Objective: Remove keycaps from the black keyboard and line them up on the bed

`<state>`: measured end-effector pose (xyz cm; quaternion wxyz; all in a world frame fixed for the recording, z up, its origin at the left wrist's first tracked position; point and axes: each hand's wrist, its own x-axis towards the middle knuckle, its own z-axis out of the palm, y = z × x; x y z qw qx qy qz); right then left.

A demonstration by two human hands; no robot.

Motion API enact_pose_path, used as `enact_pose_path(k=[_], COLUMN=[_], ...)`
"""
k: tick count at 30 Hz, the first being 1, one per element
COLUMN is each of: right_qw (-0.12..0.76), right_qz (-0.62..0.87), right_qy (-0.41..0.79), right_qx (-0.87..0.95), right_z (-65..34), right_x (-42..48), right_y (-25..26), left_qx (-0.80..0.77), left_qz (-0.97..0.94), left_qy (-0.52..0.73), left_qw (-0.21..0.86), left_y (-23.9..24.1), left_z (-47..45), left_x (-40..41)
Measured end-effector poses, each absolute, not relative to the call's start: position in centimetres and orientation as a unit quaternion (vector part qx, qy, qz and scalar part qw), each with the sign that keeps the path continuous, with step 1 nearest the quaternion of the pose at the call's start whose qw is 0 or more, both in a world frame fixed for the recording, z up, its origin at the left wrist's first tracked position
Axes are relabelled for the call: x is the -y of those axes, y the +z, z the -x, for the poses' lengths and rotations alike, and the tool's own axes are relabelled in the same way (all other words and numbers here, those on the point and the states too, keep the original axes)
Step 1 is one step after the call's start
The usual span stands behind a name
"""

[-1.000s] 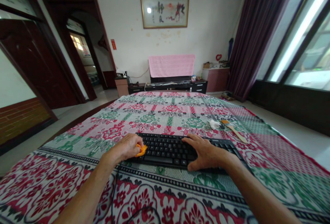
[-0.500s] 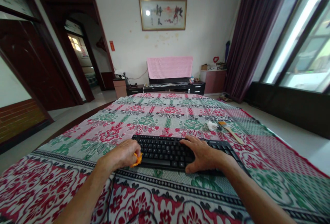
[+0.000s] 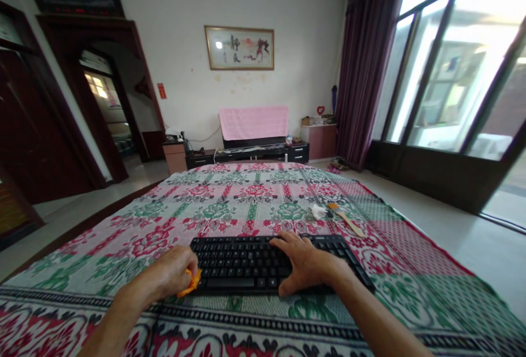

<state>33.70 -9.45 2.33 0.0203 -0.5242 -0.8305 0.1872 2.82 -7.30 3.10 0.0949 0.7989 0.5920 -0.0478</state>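
Observation:
A black keyboard point(image 3: 242, 263) lies flat on the patterned tablecloth point(image 3: 246, 212). At its left end is my left hand point(image 3: 175, 272), closed round an orange cloth point(image 3: 190, 283) that pokes out below the fingers. My right hand point(image 3: 302, 264) rests over the right half of the keyboard with fingers spread, the fingertips at the back edge and the thumb near the front edge. The keys under that palm are hidden.
Behind the keyboard on the right lie a flat brush point(image 3: 345, 219) with a wooden handle and a crumpled white wad point(image 3: 319, 212). A low black cabinet point(image 3: 298, 153) stands against the far wall, with a pink cloth point(image 3: 253, 123) draped above it.
The camera view has tilted up and turned right, so everything sits lower and further left. My left hand has shifted slightly outward along the keyboard's left end; my right hand stays on the keyboard.

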Motion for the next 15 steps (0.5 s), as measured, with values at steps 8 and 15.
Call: enact_pose_path(k=[8,15], right_qw=[0.024,0.029], right_qz=[0.526,0.519], right_qy=[0.181,0.182], right_qx=[0.831,0.834], right_z=[-33.7,-34.0], right_x=[9.3,9.1], right_y=[1.9,1.6], left_qx=[-0.591,-0.600], left_qz=[-0.801,-0.794], left_qy=[-0.045,-0.049], left_qw=[0.078,0.086], left_y=[3.1,2.7], left_z=[-3.3,-1.9], left_x=[7.4,6.7])
